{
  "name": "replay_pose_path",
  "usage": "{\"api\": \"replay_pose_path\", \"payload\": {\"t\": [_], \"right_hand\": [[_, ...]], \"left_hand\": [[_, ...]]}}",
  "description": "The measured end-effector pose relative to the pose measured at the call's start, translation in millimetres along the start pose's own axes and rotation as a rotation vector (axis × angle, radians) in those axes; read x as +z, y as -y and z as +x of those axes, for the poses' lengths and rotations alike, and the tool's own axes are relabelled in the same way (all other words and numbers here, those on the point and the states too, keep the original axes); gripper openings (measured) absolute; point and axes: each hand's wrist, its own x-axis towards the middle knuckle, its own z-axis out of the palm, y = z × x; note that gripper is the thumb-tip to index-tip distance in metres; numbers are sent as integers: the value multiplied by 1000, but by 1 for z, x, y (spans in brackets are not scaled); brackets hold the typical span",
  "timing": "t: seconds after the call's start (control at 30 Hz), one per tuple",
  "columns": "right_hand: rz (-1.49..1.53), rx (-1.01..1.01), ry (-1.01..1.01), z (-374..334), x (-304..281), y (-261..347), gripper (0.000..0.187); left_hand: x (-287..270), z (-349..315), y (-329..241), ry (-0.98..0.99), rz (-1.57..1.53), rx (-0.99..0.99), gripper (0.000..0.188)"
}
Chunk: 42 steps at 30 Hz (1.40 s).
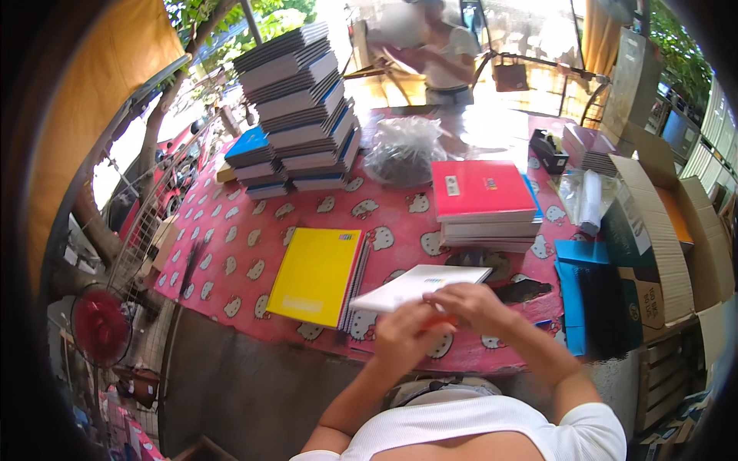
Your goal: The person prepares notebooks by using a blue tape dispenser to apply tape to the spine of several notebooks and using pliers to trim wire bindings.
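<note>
Here hands (438, 315) hold white notebook (419, 286) near table edge (307, 338).

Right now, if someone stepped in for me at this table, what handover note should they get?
Left hand: grips the near edge of a white notebook, lifted at a tilt above the pink patterned tablecloth.
Right hand: on the same notebook's near edge, with something orange just visible under the fingers; what it is cannot be told.
Nearby: yellow spiral notebook flat to the left; red-topped stack behind; tall stack at far left; open cardboard box to the right.
Done: notebooks stand sorted in stacks.
Left: the white one is in hand, not yet set down.
</note>
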Motion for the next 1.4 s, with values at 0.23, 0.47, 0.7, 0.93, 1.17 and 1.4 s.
{"api": "replay_pose_path", "payload": {"t": [0.23, 0.47, 0.7, 0.93, 1.17, 1.4], "right_hand": [[141, 36, -428, 140, -27, -16, 47], [910, 446, -539, 246, 110, -87, 56], [452, 191, -454, 198, 206, -160, 24], [947, 671, -669, 214, 238, -173, 20], [368, 532, -299, 223, 195, -171, 22], [-492, 429, 108, 121, -10, -152, 34]], "left_hand": [[-135, -62, 160, -858, -24, -562, 47], [-158, -129, 252, -950, 9, -900, 60], [-146, -122, 267, -1131, -421, -804, 79], [-135, -92, 265, -1382, -239, -1059, 68], [-151, -97, 267, -1326, -175, -1042, 42], [-176, -49, 205, -1265, 194, -779, 45]]}}
